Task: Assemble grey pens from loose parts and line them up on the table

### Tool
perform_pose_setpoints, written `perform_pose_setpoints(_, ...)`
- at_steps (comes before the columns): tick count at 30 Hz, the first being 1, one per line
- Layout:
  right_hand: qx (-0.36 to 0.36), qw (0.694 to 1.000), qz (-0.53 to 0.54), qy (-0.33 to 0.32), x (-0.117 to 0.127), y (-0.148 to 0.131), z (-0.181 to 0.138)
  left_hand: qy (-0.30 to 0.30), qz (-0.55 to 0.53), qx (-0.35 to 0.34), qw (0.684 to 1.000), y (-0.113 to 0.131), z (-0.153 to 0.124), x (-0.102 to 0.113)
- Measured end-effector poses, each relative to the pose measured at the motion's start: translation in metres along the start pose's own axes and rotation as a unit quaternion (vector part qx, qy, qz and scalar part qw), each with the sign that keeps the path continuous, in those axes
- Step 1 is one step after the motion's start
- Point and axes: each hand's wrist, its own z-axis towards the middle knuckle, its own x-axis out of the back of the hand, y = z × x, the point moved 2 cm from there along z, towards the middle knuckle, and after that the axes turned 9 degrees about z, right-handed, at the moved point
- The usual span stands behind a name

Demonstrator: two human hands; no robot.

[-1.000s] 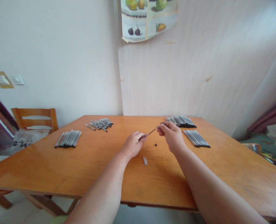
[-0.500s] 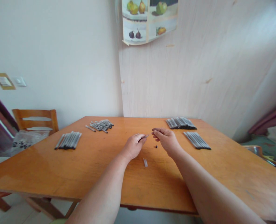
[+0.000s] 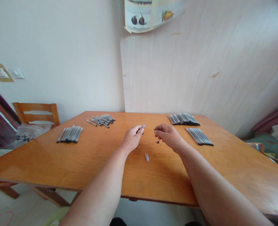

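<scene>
Here, the left hand (image 3: pixel 131 138) grips a slim translucent pen tube (image 3: pixel 143 126) above the orange-brown wooden table (image 3: pixel 101 166).
The right hand (image 3: pixel 169 135) bunches its fingertips, any contents hidden; a small black plug (image 3: pixel 158 142) and clear plastic cap (image 3: pixel 147 157) lie nearby.

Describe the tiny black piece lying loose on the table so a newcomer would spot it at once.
Start at the wooden table, then find the right hand above it. Just below that hand's fingertips in the image lies the tiny black piece; unlike the clear pen cap nearer the person, it is dark and stubby.
</scene>
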Motion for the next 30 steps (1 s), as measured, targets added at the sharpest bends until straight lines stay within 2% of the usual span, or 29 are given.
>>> perform_pose_setpoints(6, -0.005, 0.987, -0.160, 0.013, 0.016, 0.012, 0.008, 0.008, -0.061, 0.048, 0.997, -0.009, 0.003, 0.000)
perform_pose_setpoints(13, -0.019, 0.951, -0.307, -0.022, 0.018, 0.035, 0.017, 0.005, -0.116, 0.080, 0.990, -0.005, 0.002, 0.001)
perform_pose_setpoints(19, -0.019, 0.952, -0.303, -0.032, 0.013, 0.051, 0.019, 0.000, -0.113, 0.077, 0.991, -0.005, 0.001, 0.001)
perform_pose_setpoints(27, -0.018, 0.937, -0.344, -0.057, 0.015, 0.041, 0.018, -0.014, -0.116, 0.074, 0.990, -0.005, 0.001, -0.001)
perform_pose_setpoints(30, -0.027, 0.958, -0.284, -0.026, 0.016, 0.033, 0.017, -0.018, -0.111, 0.070, 0.991, -0.005, 0.000, -0.003)
